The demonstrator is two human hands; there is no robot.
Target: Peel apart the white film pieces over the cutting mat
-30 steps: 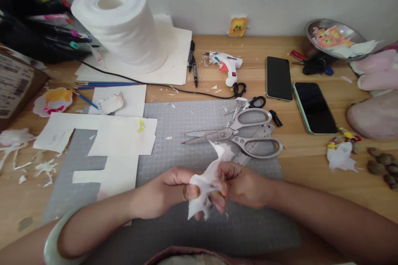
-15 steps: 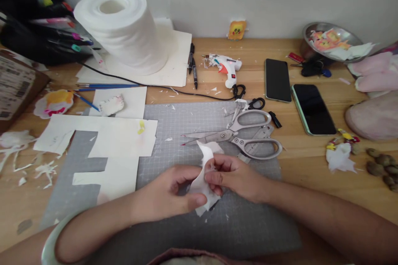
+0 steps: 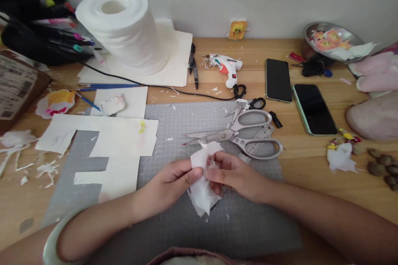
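Both hands hold a torn, crumpled white paper piece (image 3: 200, 196) above the grey cutting mat (image 3: 248, 225). My left hand (image 3: 172, 186) pinches its left edge, thumb on top. My right hand (image 3: 236, 176) is closed on the other side, thumb and fingers pressed on a thin, wispy part; some of those fingers are hidden. Just beyond the hands lie large grey-handled scissors (image 3: 228, 134) on the mat, over a metal ruler (image 3: 259, 138). To the left, cut white paper sheets (image 3: 120, 136) overlap the mat.
A big white tissue roll (image 3: 121, 33) stands at the back left. A white glue gun (image 3: 230, 68), black pens (image 3: 192, 66) and two phones (image 3: 277, 79) lie along the back. A metal bowl (image 3: 334, 37) of paper pieces is at the far right, a cardboard box (image 3: 21, 87) at the left.
My left thumb and fingers have closed onto the white paper, which was looser in that hand before. The paper's upper part has turned flatter toward me. My right hand has barely moved.
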